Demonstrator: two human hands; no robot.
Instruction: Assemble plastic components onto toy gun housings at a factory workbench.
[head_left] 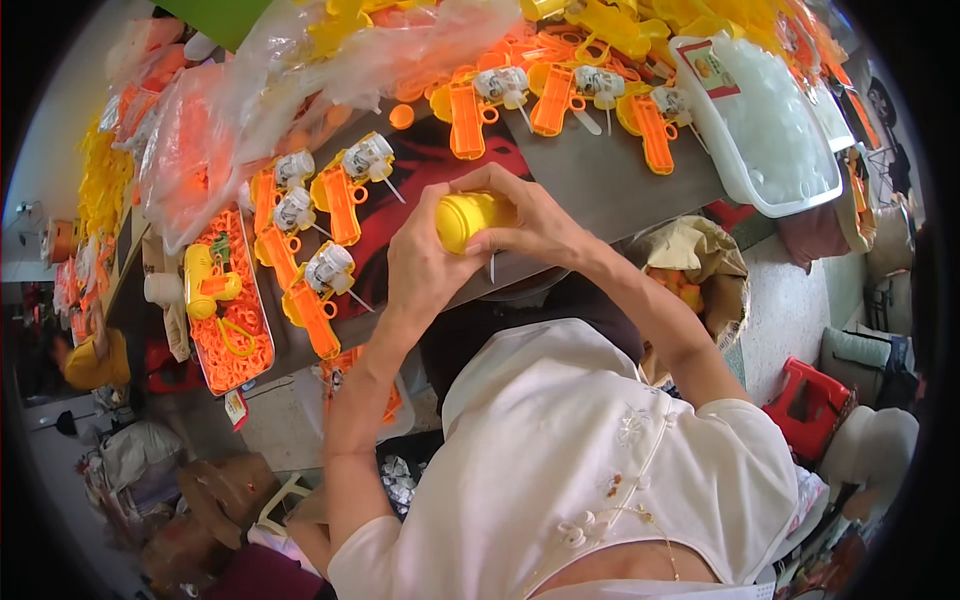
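Both my hands are wrapped round a yellow rounded plastic shell [462, 222], held above the table's near edge. My left hand [420, 245] grips its left side, and my right hand [530, 215] closes over it from the right. A thin pale stick pokes out below the shell; the rest of what lies inside my grip is hidden. Several orange-and-yellow toy gun parts [340, 205] with clear mechanisms and thin pale tubes lie to the left of my hands. More such toy gun parts [467, 120] are lined up beyond them.
A tray of small orange pieces [262, 352] holds a yellow toy body [200, 280] at the left. Clear plastic bags [185, 160] cover the back left. At the far right stands a white tub [828, 190] of clear parts. An open sack [715, 250] and a red stool [800, 420] are below.
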